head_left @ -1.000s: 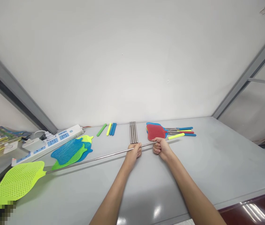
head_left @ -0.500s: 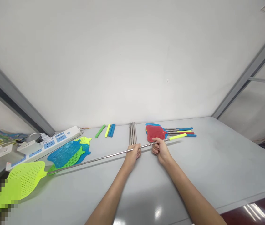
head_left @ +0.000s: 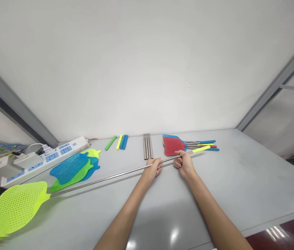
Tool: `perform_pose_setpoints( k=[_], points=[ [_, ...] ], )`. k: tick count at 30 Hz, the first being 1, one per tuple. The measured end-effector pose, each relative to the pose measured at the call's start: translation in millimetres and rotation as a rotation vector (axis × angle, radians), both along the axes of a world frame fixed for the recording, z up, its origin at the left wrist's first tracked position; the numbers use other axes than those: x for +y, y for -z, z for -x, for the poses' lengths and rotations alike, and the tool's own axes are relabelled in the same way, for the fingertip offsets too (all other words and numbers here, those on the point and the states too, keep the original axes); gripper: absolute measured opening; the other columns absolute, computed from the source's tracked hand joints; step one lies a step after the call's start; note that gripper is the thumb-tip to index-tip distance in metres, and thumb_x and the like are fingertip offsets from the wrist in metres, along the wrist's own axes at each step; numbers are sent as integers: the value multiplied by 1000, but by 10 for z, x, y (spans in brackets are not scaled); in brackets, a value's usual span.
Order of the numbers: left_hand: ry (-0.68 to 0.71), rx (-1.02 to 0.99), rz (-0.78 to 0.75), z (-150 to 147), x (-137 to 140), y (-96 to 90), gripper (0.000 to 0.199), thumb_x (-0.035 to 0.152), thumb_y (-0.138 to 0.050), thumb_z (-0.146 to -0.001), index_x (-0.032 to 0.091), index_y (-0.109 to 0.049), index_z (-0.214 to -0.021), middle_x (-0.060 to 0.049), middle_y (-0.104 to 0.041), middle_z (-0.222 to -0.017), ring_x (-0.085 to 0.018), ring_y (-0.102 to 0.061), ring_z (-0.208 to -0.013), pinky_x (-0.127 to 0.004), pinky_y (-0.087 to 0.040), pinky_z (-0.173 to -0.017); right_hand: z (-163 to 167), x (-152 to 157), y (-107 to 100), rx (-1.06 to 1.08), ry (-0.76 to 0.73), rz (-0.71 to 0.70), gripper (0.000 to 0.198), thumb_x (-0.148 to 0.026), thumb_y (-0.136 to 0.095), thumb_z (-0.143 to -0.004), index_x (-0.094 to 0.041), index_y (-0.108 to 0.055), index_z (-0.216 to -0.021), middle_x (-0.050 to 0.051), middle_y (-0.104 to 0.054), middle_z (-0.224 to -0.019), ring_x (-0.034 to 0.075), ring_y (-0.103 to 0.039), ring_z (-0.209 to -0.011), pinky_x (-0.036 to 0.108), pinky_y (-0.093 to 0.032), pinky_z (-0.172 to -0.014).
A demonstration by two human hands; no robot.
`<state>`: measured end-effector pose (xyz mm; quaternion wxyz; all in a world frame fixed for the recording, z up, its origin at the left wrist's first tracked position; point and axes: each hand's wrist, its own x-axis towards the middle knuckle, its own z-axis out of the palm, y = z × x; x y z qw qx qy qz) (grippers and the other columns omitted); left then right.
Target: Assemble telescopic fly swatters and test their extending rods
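Both hands hold one long fly swatter with an extended metal rod, a yellow-green mesh head at the far left and a yellow grip at the right. My left hand is closed round the middle of the rod. Further right, my right hand grips the rod close to the yellow handle. Behind it lies a stack of finished-looking swatters with a red swatter head on top and several coloured handles pointing right. Several short metal rods lie side by side beyond my left hand.
Loose blue, green and yellow swatter heads overlap on the left of the grey table. A green handle grip, a yellow one and two blue grips lie near the wall. A white power strip with plugged-in chargers runs along the left.
Both hands have moved slightly right with the swatter still held, and its yellow grip sits a little further right. The view has shifted slightly too.
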<state>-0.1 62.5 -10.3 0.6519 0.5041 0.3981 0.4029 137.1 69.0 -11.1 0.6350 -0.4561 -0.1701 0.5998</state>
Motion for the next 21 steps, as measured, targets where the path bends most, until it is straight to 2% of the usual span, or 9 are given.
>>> perform_pose_setpoints(
  k=[8,12,17,21],
  points=[
    [39,20,-18,24,13,16,36,37,-45,-69,18,-29,-43,8,-24,-34,-3,-22,-30,-21,-13,-35,-69,10,2,-20,6,20,22,-17,-46,-59,-20,-26,-49,-11,-16,-30,4,-14,-25,21,-9,-30],
    [28,10,-45,23,-2,17,36,38,-44,-69,19,-27,-43,7,-24,-33,-4,-23,-30,-21,-15,-35,-25,11,19,-50,30,-16,31,-20,-50,-61,-20,-22,-48,-11,-14,-32,4,-14,-26,21,-10,-30],
    [22,-19,-110,46,4,48,41,38,-39,-73,20,-23,-40,5,-27,-31,-6,-27,-32,-23,-21,-39,30,-6,-3,-90,41,-75,32,-34,-54,-65,-19,-31,-48,-8,-25,-37,5,-24,-30,20,-16,-31],
    [22,-26,-141,59,12,78,42,37,-36,-75,19,-23,-39,4,-29,-31,-7,-28,-33,-24,-22,-41,-16,-21,-77,31,54,-161,32,-46,-48,-69,-18,-41,-54,-5,-36,-45,7,-34,-37,20,-27,-35]
  ],
)
